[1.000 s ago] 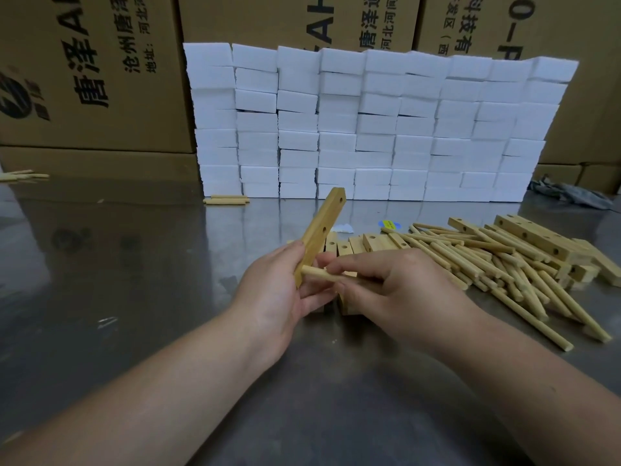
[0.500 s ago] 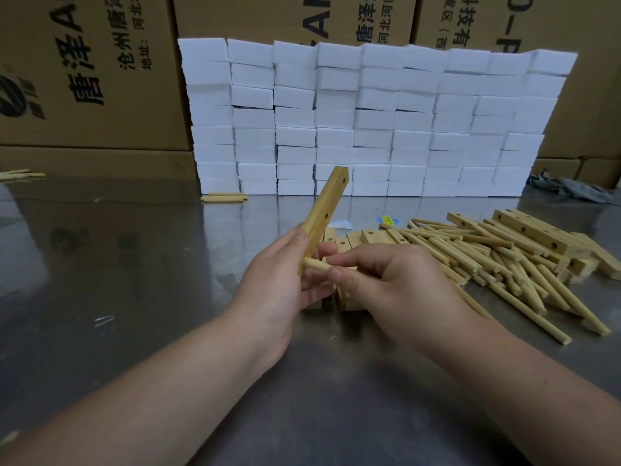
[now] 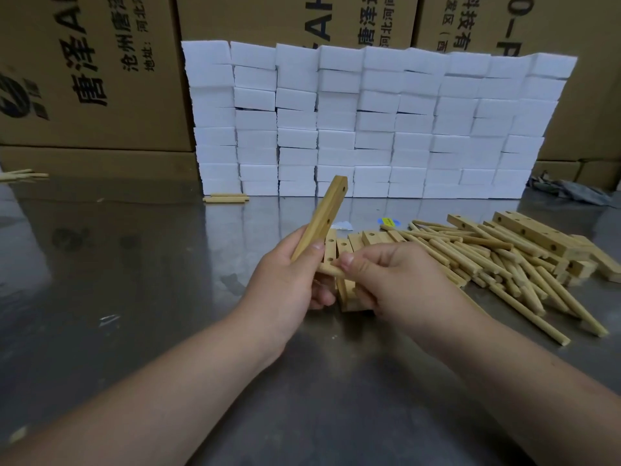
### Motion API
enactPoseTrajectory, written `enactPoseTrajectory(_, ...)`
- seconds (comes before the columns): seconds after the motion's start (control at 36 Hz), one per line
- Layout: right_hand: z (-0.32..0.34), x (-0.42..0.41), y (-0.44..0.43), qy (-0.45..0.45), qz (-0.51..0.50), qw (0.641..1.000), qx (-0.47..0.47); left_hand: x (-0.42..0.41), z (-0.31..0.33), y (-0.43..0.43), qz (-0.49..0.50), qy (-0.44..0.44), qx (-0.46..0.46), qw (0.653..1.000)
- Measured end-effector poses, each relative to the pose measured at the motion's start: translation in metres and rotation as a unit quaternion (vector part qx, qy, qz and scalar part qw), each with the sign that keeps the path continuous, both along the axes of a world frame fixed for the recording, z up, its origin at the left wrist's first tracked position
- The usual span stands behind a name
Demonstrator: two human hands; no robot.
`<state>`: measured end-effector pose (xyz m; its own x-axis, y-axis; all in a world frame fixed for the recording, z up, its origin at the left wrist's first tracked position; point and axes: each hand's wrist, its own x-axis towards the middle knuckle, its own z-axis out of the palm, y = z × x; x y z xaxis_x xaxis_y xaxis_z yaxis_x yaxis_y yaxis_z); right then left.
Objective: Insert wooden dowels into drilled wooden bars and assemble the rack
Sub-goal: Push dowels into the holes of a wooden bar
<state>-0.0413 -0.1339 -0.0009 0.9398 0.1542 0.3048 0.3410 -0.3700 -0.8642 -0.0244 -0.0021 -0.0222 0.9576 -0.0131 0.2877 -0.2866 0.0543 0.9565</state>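
Gripping a drilled bar (image 3: 327, 215), left hand (image 3: 289, 284) faces right hand (image 3: 396, 280) pinching a dowel (image 3: 331, 270); cartons (image 3: 94, 79) read 唐泽.

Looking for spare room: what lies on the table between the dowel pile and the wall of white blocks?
Head view: a strip of bare metal table, with just a small blue-and-yellow sticker beside the dowel pile.

A wall of stacked white foam blocks (image 3: 369, 122) stands on the shiny grey metal table (image 3: 117, 264) — tall brown printed cardboard boxes (image 3: 100, 79) rise just behind it. A crumpled grey cloth (image 3: 568, 191) lies at its right end, and a small yellow-and-blue sticker (image 3: 388, 221) lies in front.
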Motion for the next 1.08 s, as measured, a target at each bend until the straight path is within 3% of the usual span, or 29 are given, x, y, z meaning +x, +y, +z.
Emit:
enactPoseTrajectory(0.11,0.011,0.005,-0.01,-0.048,-0.092,0.993,-0.052,0.003,-0.003,-0.001,0.054,0.016,-0.023,0.998)
enactPoseTrajectory(0.22,0.027,0.015,-0.042,-0.152,-0.245,0.958,0.014,0.008,-0.001,0.006,0.102,0.037,-0.065,0.992)
enactPoseTrajectory(0.28,0.027,0.024,-0.057,-0.144,-0.317,0.936,-0.054,0.01,0.001,0.009,0.115,0.048,-0.088,0.988)
enactPoseTrajectory(0.36,0.023,0.038,-0.07,-0.026,-0.366,0.896,-0.252,0.01,0.0,0.009,0.121,0.05,-0.095,0.987)
enactPoseTrajectory(0.44,0.016,0.047,-0.076,0.065,-0.356,0.868,-0.341,0.01,-0.001,0.007,0.116,0.047,-0.081,0.989)
enactPoseTrajectory(0.58,0.0,0.061,-0.086,0.127,-0.332,0.844,-0.402,0.011,-0.003,0.007,0.116,0.041,-0.071,0.99)
enactPoseTrajectory(0.78,-0.008,0.069,-0.09,0.146,-0.348,0.843,-0.384,0.014,-0.004,0.008,0.121,0.037,-0.066,0.99)
enactPoseTrajectory(1.08,-0.001,0.064,-0.086,0.168,-0.336,0.814,-0.442,0.017,-0.006,0.008,0.126,0.039,-0.052,0.99)
